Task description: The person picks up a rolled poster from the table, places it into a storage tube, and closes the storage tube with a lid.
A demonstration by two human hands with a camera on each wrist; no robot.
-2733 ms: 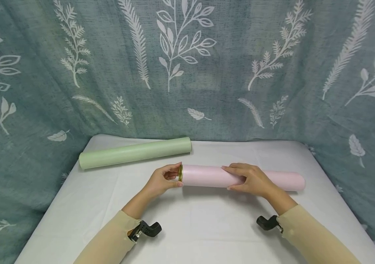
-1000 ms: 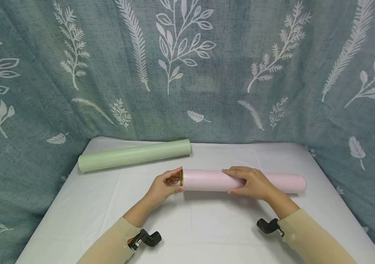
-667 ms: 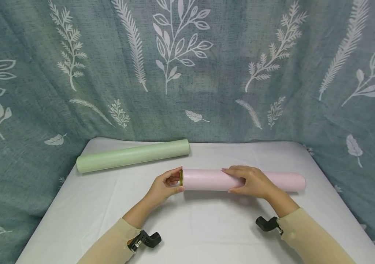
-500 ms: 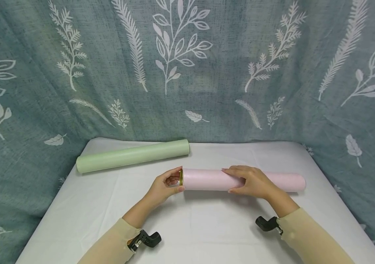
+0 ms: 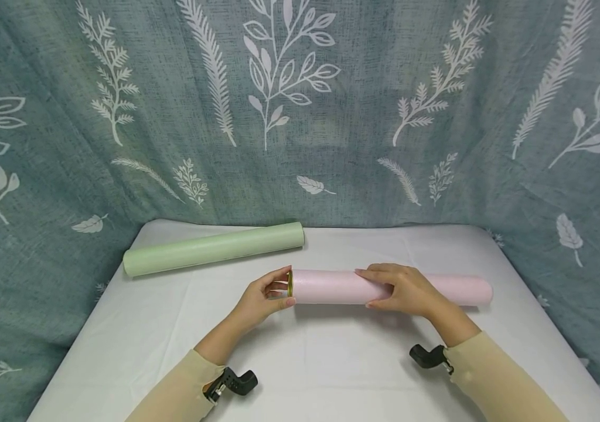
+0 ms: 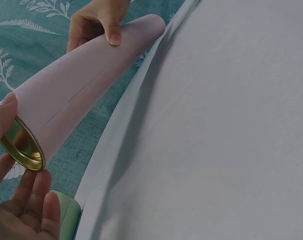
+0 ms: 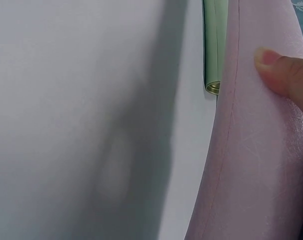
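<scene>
A long pink tube (image 5: 331, 287) lies crosswise in front of the person, with a gold metal end (image 6: 24, 145) at its left. The left hand (image 5: 259, 298) holds the rim of that end, thumb on one side and fingers on the other. In the left wrist view the gold end looks recessed inside the rim. My right hand (image 5: 402, 288) grips the tube around its middle from above, and its thumb (image 7: 279, 70) presses the pink surface. The tube's underside is hidden in the head view; a shadow falls on the cloth below it.
A pale green tube (image 5: 215, 249) lies slanted at the back left of the white-covered table (image 5: 331, 363); its gold end (image 7: 213, 87) shows in the right wrist view. A blue-green leaf-patterned curtain (image 5: 353, 117) surrounds the table's back and sides.
Both hands keep their hold on the pink tube. The tube and hands sit slightly lower in the head view than at first, and the whole view has shifted a little.
</scene>
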